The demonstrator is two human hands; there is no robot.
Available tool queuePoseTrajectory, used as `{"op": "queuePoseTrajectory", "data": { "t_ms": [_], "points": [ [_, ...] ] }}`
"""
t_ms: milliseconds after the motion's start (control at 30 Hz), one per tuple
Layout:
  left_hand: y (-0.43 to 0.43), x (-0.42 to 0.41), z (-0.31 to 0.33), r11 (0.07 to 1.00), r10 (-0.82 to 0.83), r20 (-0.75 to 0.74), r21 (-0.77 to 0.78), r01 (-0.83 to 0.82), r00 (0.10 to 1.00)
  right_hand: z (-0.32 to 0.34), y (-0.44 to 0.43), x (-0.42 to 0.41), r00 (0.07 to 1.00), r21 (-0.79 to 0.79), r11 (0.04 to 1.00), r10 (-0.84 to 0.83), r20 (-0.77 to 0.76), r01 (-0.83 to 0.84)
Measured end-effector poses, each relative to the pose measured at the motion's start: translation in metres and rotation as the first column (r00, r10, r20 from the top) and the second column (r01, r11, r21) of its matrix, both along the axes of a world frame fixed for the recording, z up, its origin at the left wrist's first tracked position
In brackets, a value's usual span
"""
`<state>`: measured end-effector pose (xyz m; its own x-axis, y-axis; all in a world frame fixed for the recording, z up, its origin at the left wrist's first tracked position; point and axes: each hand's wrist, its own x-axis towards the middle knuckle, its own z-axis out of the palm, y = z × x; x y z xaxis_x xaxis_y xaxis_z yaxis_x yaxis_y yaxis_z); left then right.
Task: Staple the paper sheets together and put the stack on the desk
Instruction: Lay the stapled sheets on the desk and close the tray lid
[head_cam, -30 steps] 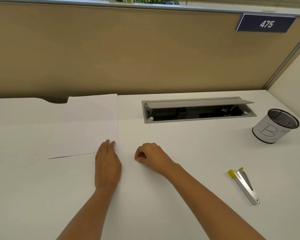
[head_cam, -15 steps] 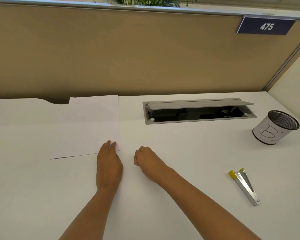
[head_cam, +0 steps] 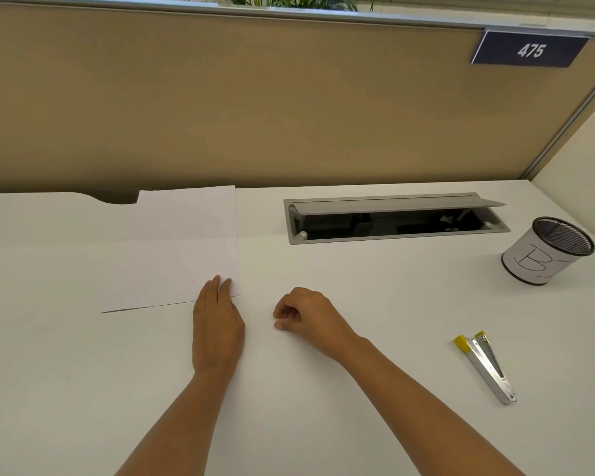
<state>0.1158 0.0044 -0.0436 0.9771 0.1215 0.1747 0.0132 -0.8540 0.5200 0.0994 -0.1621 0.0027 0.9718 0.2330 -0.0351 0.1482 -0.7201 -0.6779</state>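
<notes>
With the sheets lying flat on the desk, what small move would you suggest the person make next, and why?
Probably reach the right hand over to the stapler. It lies untouched off to the right, that hand is curled and holds nothing, and the left hand presses down the near corner of the paper sheets.

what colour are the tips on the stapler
Yellow, on a silver metal stapler; the head view shows it clearly.
</notes>
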Motion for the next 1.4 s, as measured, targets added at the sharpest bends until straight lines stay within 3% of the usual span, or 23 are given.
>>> {"op": "queuePoseTrajectory", "data": {
  "t_ms": [233,367,633,800,1000,1233,1400],
  "points": [
    [0.0,-0.001,0.001,1.0,0.002,0.0,-0.002,-0.002,1.0,0.007,0.008,0.006,0.999,-0.106,0.993,0.042,-0.007,-0.043],
    [-0.001,-0.001,0.002,1.0,0.005,-0.007,-0.01,-0.005,1.0,0.01,0.011,0.012,0.994,-0.138,0.988,0.061,-0.096,-0.074],
    [0.0,0.0,0.0,1.0,0.003,-0.001,-0.01,-0.003,1.0,0.01,0.009,0.016,0.971,-0.067,0.994,0.064,-0.229,-0.081],
    [0.0,0.0,0.001,1.0,-0.016,0.001,0.022,0.016,1.0,0.011,0.003,0.012,0.973,0.084,0.994,-0.054,-0.223,0.075],
    [0.0,0.002,-0.001,0.991,-0.059,0.012,0.124,0.057,0.998,0.01,-0.02,0.004,0.938,0.254,0.904,-0.315,-0.144,0.343],
    [-0.006,0.002,-0.001,0.963,-0.116,0.029,0.247,0.105,0.993,0.028,-0.101,0.001,0.799,0.235,0.79,-0.596,0.076,0.566],
    [-0.04,0.006,0.003,0.968,-0.2,0.064,0.165,0.187,0.978,0.049,-0.178,0.004,0.549,0.242,0.604,-0.794,0.262,0.759]
  ]
}}
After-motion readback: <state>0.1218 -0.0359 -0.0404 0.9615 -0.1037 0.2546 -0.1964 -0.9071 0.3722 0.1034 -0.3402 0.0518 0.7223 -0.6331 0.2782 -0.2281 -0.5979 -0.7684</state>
